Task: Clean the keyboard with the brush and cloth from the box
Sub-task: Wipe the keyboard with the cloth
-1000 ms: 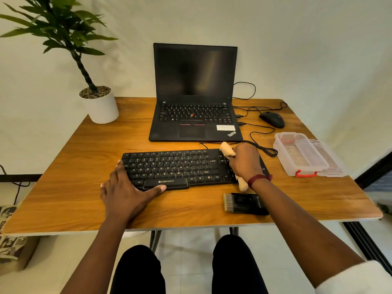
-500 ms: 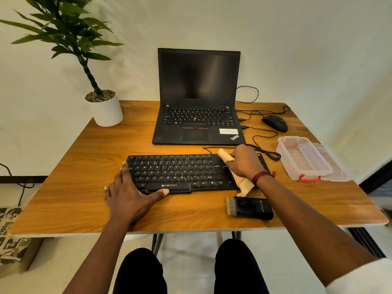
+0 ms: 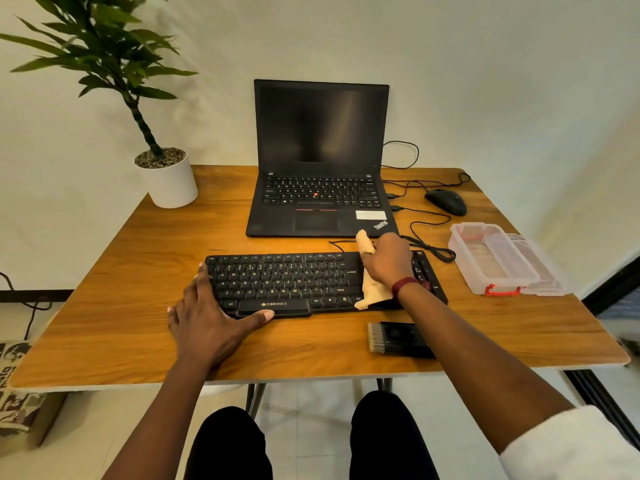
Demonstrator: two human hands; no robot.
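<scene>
A black keyboard lies across the middle of the wooden table. My right hand presses a beige cloth onto the keyboard's right part, and one end of the cloth sticks out past its far edge. My left hand rests flat at the keyboard's left front corner, thumb along the front edge. A black brush with pale bristles lies on the table in front of the keyboard, under my right forearm. The clear plastic box with a red latch stands open at the right.
An open black laptop stands behind the keyboard, with a black mouse and looped cables to its right. A potted plant stands at the far left corner. The box lid lies beside the box.
My right hand has slid the cloth away from me along the keyboard's right part, toward its far edge. My left hand has stayed at the left front corner. The camera has shifted slightly.
</scene>
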